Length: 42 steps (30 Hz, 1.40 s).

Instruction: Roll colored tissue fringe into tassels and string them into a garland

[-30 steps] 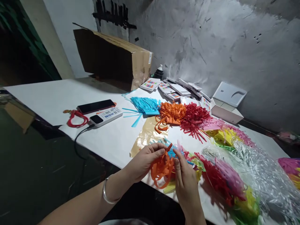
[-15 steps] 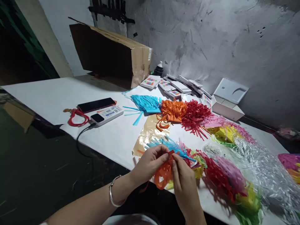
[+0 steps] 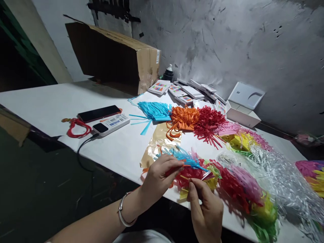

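Note:
My left hand point(image 3: 160, 173), with a silver bangle point(image 3: 120, 211) at its wrist, is closed on orange tissue paper, mostly hidden under the fingers. To its right, my right hand point(image 3: 206, 206) pinches a thin strip point(image 3: 186, 177) that looks orange. Just beyond both hands lies a light blue fringed tassel point(image 3: 186, 157), with red fringe point(image 3: 193, 172) and yellow paper below it. Farther back are bunches of blue point(image 3: 155, 111), orange point(image 3: 184, 118) and dark red fringe point(image 3: 210, 121). A gold sheet point(image 3: 158, 145) lies in front of the blue and orange ones.
A large cardboard box point(image 3: 149, 71) stands at the back left. A phone point(image 3: 100, 113), a white device point(image 3: 111, 125) with a cable and a red cord point(image 3: 78, 128) lie at left. Printed packs point(image 3: 159, 86) and an open white box point(image 3: 243, 114) are behind; silver tinsel point(image 3: 283, 175) is at right.
The hands have moved apart, my right hand slightly down and right. The loose orange paper that hung between them is now mostly out of sight. The view has shifted a little.

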Each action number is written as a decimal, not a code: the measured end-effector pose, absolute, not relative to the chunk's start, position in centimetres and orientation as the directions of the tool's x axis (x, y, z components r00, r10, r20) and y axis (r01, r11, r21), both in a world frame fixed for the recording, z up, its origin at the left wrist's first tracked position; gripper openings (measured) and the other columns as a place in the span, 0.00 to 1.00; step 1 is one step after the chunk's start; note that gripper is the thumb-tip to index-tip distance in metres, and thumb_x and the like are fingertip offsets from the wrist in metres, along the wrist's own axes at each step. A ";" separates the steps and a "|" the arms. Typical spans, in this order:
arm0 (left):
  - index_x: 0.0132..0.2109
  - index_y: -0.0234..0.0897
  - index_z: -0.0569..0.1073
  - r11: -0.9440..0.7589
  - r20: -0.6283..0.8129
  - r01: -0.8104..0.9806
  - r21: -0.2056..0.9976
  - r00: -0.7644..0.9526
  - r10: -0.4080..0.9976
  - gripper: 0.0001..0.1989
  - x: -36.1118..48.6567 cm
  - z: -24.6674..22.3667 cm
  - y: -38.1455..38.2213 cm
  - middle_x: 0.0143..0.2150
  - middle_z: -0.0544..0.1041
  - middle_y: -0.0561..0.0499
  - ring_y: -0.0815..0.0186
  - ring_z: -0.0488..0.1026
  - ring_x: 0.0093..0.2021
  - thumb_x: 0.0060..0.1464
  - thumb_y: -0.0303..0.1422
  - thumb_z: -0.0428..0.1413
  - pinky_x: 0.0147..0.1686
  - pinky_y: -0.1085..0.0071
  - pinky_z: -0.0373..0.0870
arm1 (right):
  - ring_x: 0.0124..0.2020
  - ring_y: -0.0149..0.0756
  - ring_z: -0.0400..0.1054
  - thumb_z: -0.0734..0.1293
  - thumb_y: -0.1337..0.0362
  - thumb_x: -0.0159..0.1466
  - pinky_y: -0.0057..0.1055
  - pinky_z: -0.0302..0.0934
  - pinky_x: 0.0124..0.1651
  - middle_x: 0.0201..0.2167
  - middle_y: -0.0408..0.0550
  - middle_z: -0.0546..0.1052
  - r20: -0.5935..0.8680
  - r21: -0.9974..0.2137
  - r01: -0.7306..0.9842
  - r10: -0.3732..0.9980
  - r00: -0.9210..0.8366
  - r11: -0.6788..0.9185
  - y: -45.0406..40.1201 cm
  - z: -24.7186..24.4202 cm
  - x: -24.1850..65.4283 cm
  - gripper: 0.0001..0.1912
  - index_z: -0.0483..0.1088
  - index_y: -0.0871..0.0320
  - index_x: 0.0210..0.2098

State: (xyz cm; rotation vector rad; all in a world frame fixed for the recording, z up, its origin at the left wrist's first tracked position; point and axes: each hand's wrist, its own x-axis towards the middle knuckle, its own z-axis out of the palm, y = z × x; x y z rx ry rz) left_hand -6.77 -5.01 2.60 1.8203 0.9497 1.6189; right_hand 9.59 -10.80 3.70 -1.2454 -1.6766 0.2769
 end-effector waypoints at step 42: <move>0.36 0.38 0.76 -0.259 0.273 -0.109 0.960 0.138 0.952 0.11 -4.7 3.3 -3.6 0.40 0.78 0.47 0.60 0.73 0.44 0.63 0.39 0.56 0.50 0.65 0.67 | 0.30 0.34 0.70 0.62 0.60 0.71 0.29 0.64 0.33 0.30 0.45 0.76 0.341 -0.856 0.418 0.940 0.013 0.304 -8.7 0.5 10.7 0.09 0.72 0.55 0.39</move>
